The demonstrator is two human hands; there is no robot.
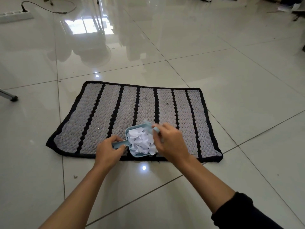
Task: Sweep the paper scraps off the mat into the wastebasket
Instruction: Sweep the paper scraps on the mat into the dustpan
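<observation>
A grey woven mat (102, 113) with black stripes and a black border lies on the tiled floor. On its near edge sits a small light-blue dustpan (130, 130) heaped with white paper scraps (141, 141). My left hand (108, 150) grips the dustpan's handle. My right hand (170, 139) holds a small light-blue brush (152, 128), blurred, at the pan's open far-right side. A couple of tiny specks remain on the mat's far half. No wastebasket is in view.
Glossy white floor tiles (231, 80) surround the mat. A power strip (15, 16) with a cable lies at the far left, a metal stand foot (13, 97) at the left edge, and clutter at the far right corner.
</observation>
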